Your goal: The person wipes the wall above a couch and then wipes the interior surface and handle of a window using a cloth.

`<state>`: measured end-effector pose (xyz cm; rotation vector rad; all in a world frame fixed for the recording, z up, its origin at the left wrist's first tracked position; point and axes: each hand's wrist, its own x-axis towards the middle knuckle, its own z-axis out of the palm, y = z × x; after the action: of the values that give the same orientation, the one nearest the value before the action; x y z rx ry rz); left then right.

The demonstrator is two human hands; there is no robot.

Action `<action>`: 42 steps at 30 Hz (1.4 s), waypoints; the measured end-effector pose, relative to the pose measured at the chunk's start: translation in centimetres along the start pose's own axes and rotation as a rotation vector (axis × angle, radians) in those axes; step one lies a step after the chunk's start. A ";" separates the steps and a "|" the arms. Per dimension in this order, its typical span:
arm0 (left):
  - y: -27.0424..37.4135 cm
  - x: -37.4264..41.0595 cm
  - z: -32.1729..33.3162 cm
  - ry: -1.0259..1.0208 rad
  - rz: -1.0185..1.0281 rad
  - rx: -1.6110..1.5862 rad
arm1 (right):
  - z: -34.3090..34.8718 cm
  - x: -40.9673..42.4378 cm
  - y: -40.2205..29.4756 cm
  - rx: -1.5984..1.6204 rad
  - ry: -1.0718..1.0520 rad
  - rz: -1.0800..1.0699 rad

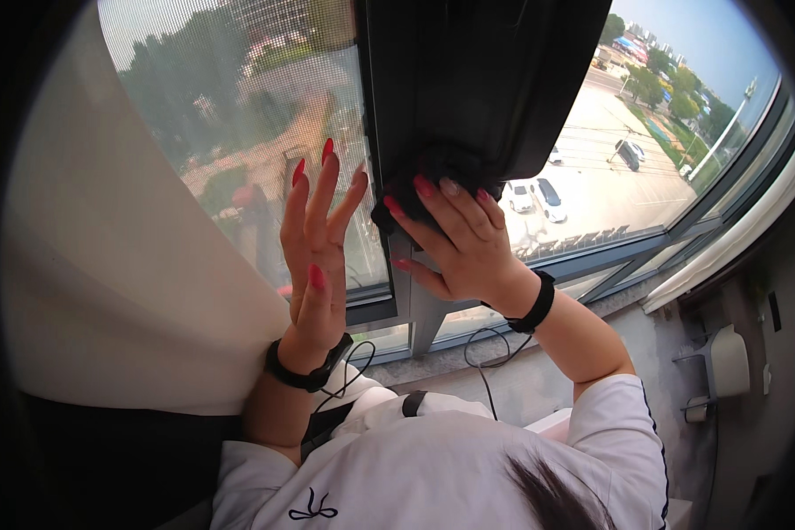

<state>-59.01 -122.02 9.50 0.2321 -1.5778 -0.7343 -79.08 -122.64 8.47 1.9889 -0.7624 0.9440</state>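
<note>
My right hand [464, 238] lies spread over a bunched black cloth [447, 162], pressing it against the lower part of a tall dark panel [477, 79]. The cloth blends into the panel, so its full outline cannot be told. To the left, my left hand [318, 232] is raised with its fingers apart and nothing in it. Behind that hand is a mesh-covered window pane [238, 132]; whether the fingers touch it cannot be told.
A pale curtain [139, 278] hangs at left. Grey window frame bars [609, 258] run below the right pane, above a stone sill [424, 374]. Thin black cables [487, 384] hang from both wristbands [533, 305]. A white chair-like object [729, 364] stands at far right.
</note>
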 end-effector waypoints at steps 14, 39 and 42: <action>-1.2 -2.4 0.5 -0.181 -0.225 0.040 | 5.3 -20.7 -6.5 -0.184 -0.600 -0.558; -2.5 -3.2 1.1 -0.192 -0.207 0.103 | -3.3 7.5 10.7 0.388 0.407 0.183; -1.7 -3.2 1.0 -0.189 -0.252 0.115 | -4.4 8.6 10.5 0.212 0.290 0.132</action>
<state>-59.91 -121.29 5.96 0.4631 -1.7932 -0.8813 -83.98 -125.77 21.49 1.9365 -0.6569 1.4067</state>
